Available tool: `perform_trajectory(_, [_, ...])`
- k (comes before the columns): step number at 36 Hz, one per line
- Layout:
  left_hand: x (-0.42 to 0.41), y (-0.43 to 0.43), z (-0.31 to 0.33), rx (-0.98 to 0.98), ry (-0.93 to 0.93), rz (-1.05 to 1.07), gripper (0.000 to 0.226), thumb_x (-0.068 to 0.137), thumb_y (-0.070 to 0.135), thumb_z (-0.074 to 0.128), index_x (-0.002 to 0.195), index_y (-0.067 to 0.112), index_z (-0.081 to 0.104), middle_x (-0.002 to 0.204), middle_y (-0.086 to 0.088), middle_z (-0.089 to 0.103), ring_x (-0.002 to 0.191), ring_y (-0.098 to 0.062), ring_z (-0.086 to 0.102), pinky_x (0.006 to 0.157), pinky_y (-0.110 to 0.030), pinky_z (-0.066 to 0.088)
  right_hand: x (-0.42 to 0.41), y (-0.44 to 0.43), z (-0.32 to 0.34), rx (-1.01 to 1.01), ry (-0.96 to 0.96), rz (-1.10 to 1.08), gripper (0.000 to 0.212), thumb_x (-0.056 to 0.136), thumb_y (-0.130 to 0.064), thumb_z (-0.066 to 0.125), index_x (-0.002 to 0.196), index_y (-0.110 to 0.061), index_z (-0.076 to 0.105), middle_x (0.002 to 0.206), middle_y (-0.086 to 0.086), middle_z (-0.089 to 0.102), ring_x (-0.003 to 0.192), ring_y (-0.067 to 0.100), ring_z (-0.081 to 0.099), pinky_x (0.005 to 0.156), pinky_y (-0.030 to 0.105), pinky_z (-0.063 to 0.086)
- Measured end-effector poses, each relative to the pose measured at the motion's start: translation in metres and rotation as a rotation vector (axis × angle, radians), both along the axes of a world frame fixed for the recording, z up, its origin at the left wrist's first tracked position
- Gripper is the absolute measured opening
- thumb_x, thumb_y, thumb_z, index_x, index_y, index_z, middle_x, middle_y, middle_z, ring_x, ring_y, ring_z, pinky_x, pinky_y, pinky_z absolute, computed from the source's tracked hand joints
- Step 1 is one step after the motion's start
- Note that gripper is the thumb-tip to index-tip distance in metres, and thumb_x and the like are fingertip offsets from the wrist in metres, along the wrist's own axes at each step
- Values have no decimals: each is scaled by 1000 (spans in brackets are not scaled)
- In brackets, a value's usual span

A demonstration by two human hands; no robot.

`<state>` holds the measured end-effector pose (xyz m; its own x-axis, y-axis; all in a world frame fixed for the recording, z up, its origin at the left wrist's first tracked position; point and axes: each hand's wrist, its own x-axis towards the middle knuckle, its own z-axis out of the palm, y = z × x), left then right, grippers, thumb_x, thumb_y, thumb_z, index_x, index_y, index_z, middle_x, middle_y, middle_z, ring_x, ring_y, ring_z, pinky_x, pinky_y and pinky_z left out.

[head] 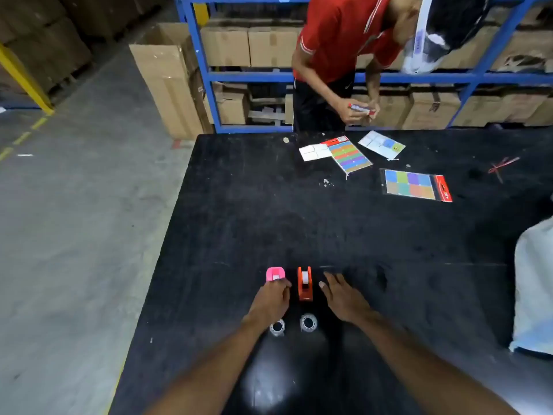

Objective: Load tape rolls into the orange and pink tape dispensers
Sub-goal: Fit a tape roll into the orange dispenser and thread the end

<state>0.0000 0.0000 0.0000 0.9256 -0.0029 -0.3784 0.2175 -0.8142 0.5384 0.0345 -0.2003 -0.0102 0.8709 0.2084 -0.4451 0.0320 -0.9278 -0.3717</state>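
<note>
Head view, lower centre: left hand (pixel 270 304) pinches the pink dispenser (pixel 275 274), right hand (pixel 344 298) lies open beside the orange dispenser (pixel 305 284), both rolls (pixel 308 322) just below them on the table (pixel 239 205).

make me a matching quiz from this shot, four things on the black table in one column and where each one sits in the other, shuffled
Things:
1. pink dispenser
2. orange dispenser
3. two tape rolls
4. colour sticker sheets

Places:
A. far side of the table, near the person in red
B. at the left hand's fingertips
C. nearest the camera, in front of both dispensers
D. between the two hands, just left of the right hand

Pairs: 1-B, 2-D, 3-C, 4-A
</note>
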Motion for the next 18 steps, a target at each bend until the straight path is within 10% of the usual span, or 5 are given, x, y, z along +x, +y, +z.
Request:
perform_trajectory(6, [19,-26,-2,-84,27,83,37,96,6,40,130,4,55,125,-15,65,112,-34,62,95,-37,47,18,13,-32,99,102,-128,47,106,-38,32,145,-13,41,146,19,50,133,36,49,110,43,39])
perform_trajectory(18, [46,-41,-34,-164,116,129,24,104,25,37,120,8,43,108,-18,67,96,-40,66,81,-47,51,27,37,-60,273,163,-328,41,103,-45,40,132,-20,53,131,16,58,121,36,57,101,42,46])
